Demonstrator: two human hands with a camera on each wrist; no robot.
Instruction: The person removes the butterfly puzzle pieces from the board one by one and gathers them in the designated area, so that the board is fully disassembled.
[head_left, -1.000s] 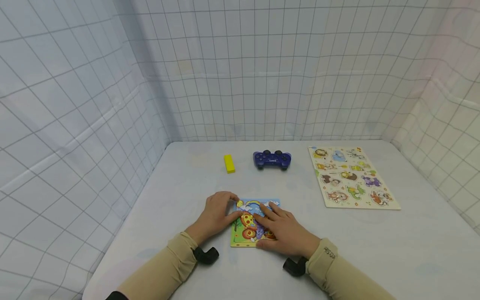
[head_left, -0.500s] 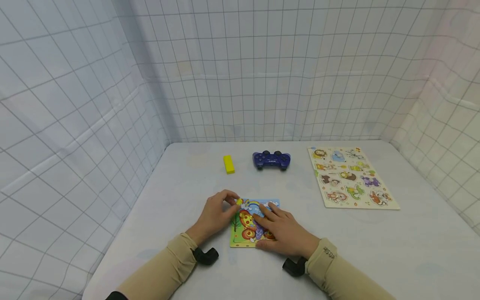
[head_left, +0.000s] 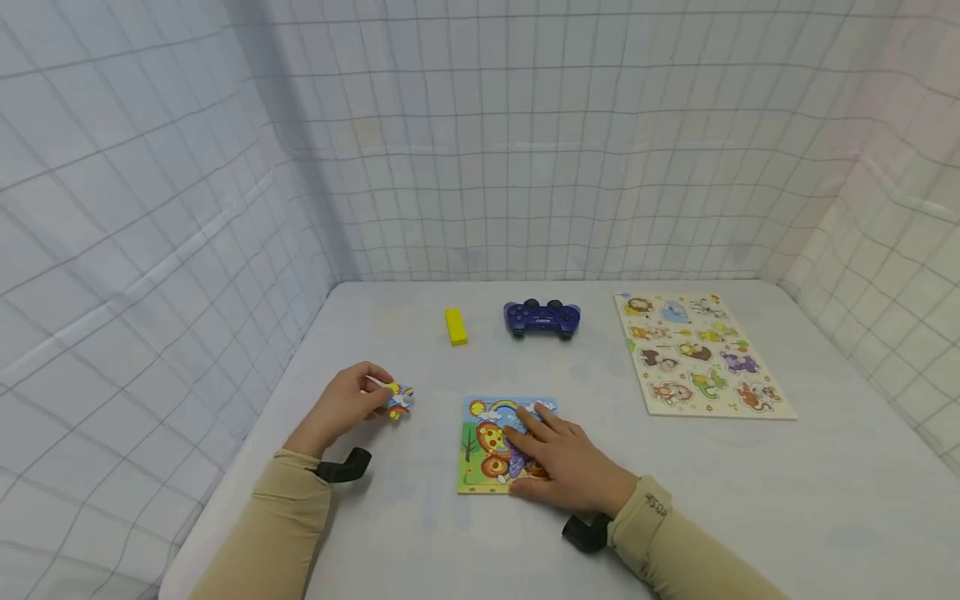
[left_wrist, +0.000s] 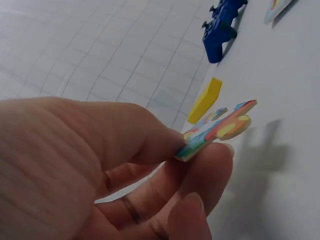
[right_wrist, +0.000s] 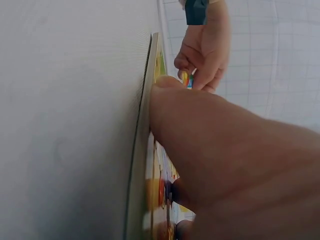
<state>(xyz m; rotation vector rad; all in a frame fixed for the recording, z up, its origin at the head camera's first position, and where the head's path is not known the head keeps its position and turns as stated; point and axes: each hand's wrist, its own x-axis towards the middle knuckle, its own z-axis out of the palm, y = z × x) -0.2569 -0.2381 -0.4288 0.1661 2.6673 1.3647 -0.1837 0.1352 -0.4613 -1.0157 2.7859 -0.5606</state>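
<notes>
My left hand (head_left: 347, 403) pinches a small colourful jigsaw puzzle piece (head_left: 401, 402) between thumb and fingers. In the left wrist view the puzzle piece (left_wrist: 215, 131) juts past the thumb tip, raised above the table, with a shadow below. A square puzzle board (head_left: 468, 477) with a cartoon picture, a sun at its upper left corner and a rainbow, lies flat on the table. On its right half rests my right hand (head_left: 572, 467), fingers spread, covering part of the picture. The right wrist view shows the thumb lying on the edge of the puzzle board (right_wrist: 146, 120).
A yellow block (head_left: 456, 327) and a blue game controller (head_left: 542, 318) lie toward the back of the white table (head_left: 450, 550). At the right is a larger animal puzzle board (head_left: 651, 402). Grid-patterned cloth walls (head_left: 525, 167) enclose the back and sides.
My left hand has lifted the puzzle piece from the board's upper left and carried it leftward, away from the board. The right hand has stayed in place on the puzzle board.
</notes>
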